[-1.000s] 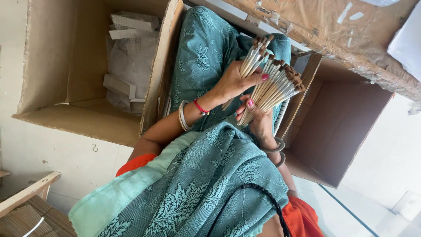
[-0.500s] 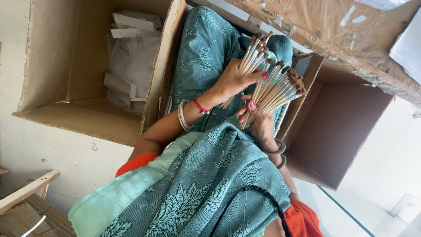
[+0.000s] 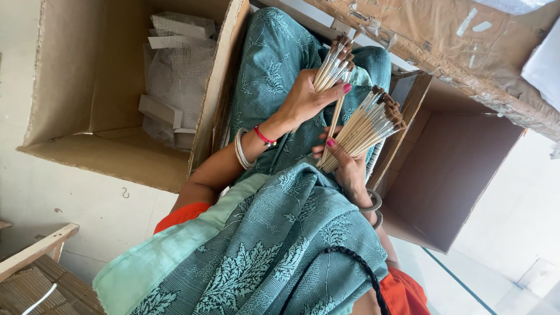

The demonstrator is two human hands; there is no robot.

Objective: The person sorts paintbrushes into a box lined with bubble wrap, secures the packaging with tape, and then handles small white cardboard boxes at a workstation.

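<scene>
Left hand: your left hand (image 3: 303, 99) is closed around a small bunch of thin paintbrushes (image 3: 333, 63), held near the lower end of the handles, thumb across them.
Right hand: your right hand (image 3: 344, 160) is clamped on a bigger bundle of brushes (image 3: 367, 125), gripped at the handle ends, so the tips fan out toward the empty box.
Hands to each other: close together over your lap, almost touching; one brush stands between the two bunches.
Where the brushes are: both bunches are in the air above your lap (image 3: 274, 64), between the two boxes and not resting on anything.
How they handle: I judge them very light and stiff, with smooth wooden handles that slide easily against each other, so a loose grip may let some slip out. The bristle ends look delicate; better to hold the bare handles, not the dark tips.
Left box: an open carton (image 3: 111, 157) at your left side holds grey wrapped packets (image 3: 175, 76).
Right box: a second open carton (image 3: 461, 169) at your right side, its inside in shadow.
Wrists: bangles on both.
</scene>
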